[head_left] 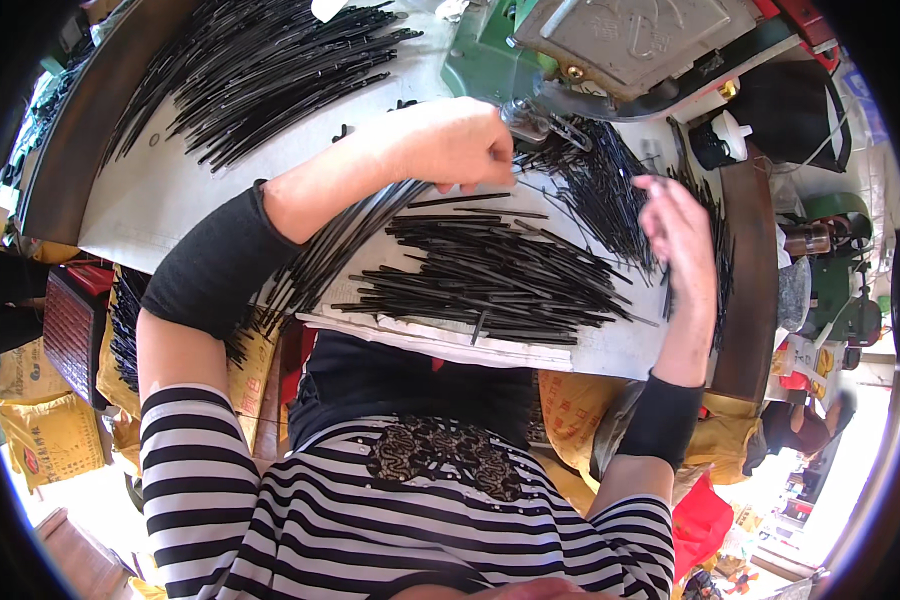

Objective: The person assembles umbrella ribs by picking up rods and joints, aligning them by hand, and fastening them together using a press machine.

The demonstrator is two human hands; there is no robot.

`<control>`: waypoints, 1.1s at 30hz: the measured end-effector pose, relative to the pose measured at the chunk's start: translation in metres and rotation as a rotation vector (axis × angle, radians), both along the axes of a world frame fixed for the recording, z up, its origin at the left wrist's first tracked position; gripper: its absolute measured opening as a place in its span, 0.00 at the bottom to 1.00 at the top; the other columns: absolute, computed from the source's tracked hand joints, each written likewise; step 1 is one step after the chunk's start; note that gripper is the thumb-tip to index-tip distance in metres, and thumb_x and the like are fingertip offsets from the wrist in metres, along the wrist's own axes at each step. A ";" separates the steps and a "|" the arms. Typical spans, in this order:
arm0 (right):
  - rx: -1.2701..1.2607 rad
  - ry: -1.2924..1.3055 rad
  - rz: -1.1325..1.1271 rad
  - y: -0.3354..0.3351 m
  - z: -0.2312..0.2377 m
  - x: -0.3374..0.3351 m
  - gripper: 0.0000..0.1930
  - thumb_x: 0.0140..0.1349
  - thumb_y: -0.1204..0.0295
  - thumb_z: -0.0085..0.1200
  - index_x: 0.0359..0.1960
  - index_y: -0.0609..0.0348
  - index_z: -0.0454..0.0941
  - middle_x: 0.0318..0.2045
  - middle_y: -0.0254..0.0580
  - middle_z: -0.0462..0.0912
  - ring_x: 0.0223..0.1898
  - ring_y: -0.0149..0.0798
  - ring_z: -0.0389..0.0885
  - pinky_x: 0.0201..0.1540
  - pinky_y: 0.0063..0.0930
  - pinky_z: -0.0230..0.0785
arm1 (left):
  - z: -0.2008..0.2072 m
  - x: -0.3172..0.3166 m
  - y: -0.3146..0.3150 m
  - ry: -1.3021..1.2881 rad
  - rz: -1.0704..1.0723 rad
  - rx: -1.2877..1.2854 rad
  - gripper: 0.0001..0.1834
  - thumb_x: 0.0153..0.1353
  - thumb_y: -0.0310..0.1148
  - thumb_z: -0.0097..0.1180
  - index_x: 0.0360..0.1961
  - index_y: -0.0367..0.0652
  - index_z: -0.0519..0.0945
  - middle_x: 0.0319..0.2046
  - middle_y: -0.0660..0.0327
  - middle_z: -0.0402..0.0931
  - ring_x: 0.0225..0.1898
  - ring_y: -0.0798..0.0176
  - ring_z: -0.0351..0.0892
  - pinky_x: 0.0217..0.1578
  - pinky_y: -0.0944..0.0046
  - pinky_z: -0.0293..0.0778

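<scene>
My left hand (460, 140) is closed around a long bundle of thin black rods (340, 245) that slants down to the left across the white worktable (160, 200). Its fingertips sit right at the metal jaw (540, 122) of a green press machine (490, 60). My right hand (682, 235) is raised at the right, fingers loosely curled around a few black rods (718, 240) held upright. Between the hands lies a flat heap of short black rods (490, 280). Another spray of rods (600, 185) fans out below the machine.
A large pile of black rods (260, 70) covers the far left of the table. A black container with a white cap (730, 135) stands at the right by a wooden edge (750, 270). Yellow sacks (40, 420) and a red crate (70, 325) sit on the floor.
</scene>
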State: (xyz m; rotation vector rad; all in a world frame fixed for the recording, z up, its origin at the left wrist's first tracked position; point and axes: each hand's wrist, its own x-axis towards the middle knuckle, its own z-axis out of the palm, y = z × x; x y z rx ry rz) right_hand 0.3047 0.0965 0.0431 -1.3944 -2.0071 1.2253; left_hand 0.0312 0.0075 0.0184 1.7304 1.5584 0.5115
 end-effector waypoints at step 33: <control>1.049 -0.450 0.474 -0.004 -0.043 -0.069 0.04 0.54 0.74 0.50 0.31 0.58 0.71 0.31 0.40 0.75 0.31 0.43 0.79 0.30 0.36 0.73 | -0.017 -0.011 0.002 -0.072 -0.011 0.164 0.15 0.50 0.33 0.59 0.36 0.35 0.80 0.23 0.59 0.79 0.23 0.69 0.77 0.27 0.69 0.73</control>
